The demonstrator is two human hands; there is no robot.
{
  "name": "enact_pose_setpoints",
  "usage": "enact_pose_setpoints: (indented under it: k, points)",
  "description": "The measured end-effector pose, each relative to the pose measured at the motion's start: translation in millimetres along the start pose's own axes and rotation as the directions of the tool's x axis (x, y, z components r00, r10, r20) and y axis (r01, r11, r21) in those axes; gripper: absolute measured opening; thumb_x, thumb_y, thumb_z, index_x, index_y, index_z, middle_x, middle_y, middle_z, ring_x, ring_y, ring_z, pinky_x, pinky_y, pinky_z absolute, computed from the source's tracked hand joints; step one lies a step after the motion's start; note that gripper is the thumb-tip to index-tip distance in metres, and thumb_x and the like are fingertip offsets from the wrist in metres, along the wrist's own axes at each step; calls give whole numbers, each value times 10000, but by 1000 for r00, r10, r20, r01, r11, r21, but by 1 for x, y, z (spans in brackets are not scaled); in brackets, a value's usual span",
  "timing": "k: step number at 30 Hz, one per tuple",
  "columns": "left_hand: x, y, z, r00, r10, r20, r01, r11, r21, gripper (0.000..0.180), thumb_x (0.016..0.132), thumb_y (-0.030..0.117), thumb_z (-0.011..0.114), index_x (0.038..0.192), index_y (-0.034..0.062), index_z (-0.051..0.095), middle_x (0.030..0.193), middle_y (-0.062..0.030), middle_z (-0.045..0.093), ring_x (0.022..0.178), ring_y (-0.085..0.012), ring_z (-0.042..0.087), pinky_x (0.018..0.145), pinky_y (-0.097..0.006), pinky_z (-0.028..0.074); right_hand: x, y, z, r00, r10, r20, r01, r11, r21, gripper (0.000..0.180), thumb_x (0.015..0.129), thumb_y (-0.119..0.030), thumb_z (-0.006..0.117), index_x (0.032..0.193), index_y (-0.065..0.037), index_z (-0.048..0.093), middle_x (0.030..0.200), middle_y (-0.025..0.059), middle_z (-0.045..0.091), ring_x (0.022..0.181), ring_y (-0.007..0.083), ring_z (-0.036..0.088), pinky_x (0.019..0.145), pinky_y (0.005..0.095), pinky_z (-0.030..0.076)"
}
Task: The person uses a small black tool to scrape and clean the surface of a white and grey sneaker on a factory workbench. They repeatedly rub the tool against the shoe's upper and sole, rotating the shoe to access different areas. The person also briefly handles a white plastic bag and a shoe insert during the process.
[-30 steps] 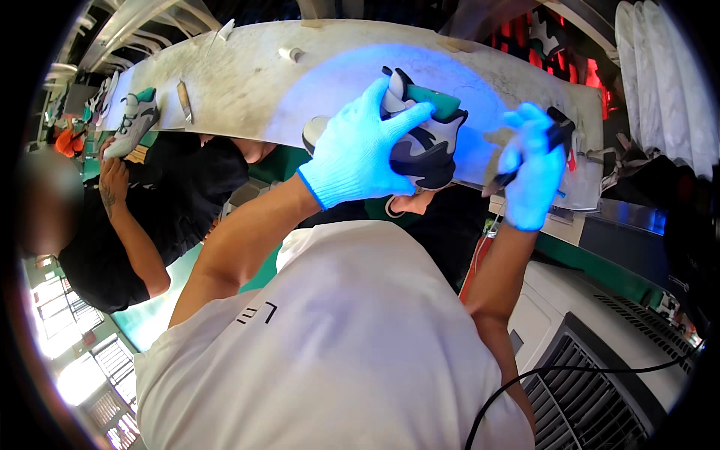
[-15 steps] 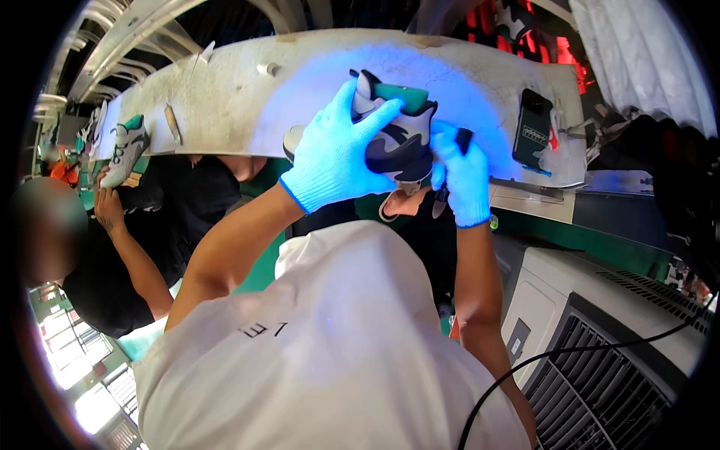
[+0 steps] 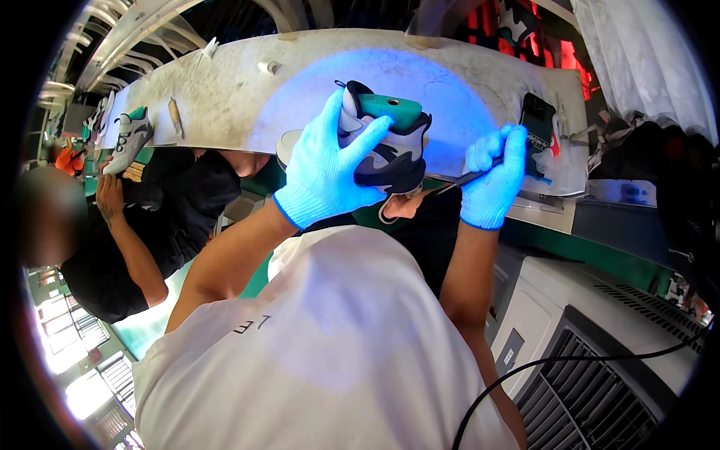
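i see my left hand (image 3: 326,169) in a blue glove wrapped around a shoe (image 3: 386,146), fingers spread over its side and thumb up along the heel end, so it is grasping the shoe firmly. the shoe is grey, white and black with a green last showing at its opening, and it sits tipped on its side just above the near edge of the counter (image 3: 232,97), inside a patch of blue light that falls on the pale, scuffed surface. my right hand (image 3: 491,176), also gloved in blue, is clenched around a thin dark tool (image 3: 461,180) whose tip points left toward the sole end of the shoe; the tool tip lies just beside the shoe, and i cannot tell whether it touches. the shoe is thus between my two hands, held by the left and close to the right. to the right of my right hand a dark phone (image 3: 538,124) lies flat on the counter. far to the left, a second shoe (image 3: 129,135) in white and green rests on the same counter, well apart from mine. below it a person in a black shirt (image 3: 161,225) stands at the counter's near side, one bare forearm bent upward.
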State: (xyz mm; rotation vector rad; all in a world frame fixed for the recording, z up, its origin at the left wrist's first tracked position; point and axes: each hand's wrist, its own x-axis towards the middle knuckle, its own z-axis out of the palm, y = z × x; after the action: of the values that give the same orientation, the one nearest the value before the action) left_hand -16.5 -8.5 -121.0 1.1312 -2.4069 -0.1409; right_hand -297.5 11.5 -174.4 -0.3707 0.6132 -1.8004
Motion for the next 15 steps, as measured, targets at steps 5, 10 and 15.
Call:
enact_pose_setpoints:
  k: [5,10,15]
  points:
    - [1,-2,2,1000,2,-10,-3,999,-39,983,633,385,1023,1537,226,674,1630,-381,425,1228,-509,669,1010,-526,597,7,15,25,978,95,-185,-87,995,47,324,1184,-339,586,1388,-105,678,957,37,694,677,182,596,583,342,494]
    - [2,-1,2,999,0,-38,-2,999,-47,982,626,388,1027,1529,222,679,1614,-395,442,1233,-513,669,1007,-531,595,15,11,18,975,134,-179,-119,988,96,315,1154,-329,642,1365,-98,679,804,28,653,590,192,608,512,367,505]
    - [3,-3,1,1000,-14,-8,13,998,-63,996,608,393,1029,1526,226,680,1624,-403,428,1259,-519,655,1005,-540,596,19,35,25,941,196,-277,-250,952,-175,281,1105,-212,715,1334,-55,670,705,31,594,565,210,614,502,378,508]
